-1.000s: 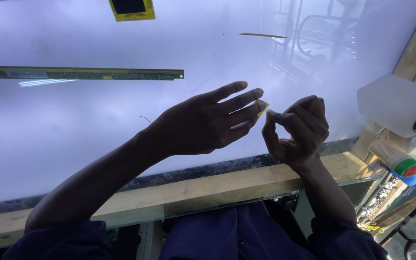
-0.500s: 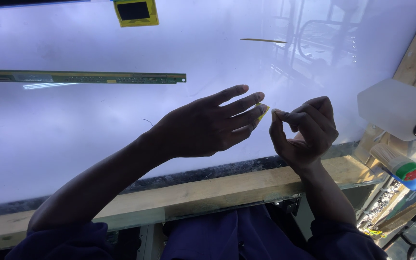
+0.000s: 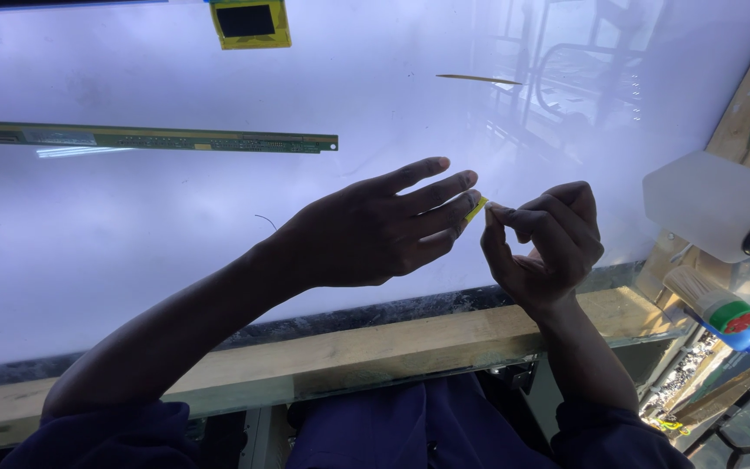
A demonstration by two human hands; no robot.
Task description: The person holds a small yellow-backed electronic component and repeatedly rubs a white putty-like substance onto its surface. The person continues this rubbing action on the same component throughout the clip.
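Both of my hands hover over a large lit white panel [image 3: 132, 260]. A small yellow strip [image 3: 476, 208] spans the gap between them. My left hand [image 3: 375, 230] holds one end with its fingers stretched to the right. My right hand [image 3: 544, 247] pinches the other end between thumb and forefinger, the other fingers curled. Most of the strip is hidden by the fingertips.
A long green circuit strip [image 3: 149, 137] lies on the panel at the left. A yellow-framed square [image 3: 250, 22] sits at the top edge, and a thin sliver [image 3: 477, 79] lies at the upper right. A wooden rail [image 3: 349, 347] runs along the front. A brush [image 3: 718, 308] and a white container [image 3: 709, 204] stand at the right.
Both hands have barely moved. The right hand has drifted slightly right and the pinch on the yellow strip persists.
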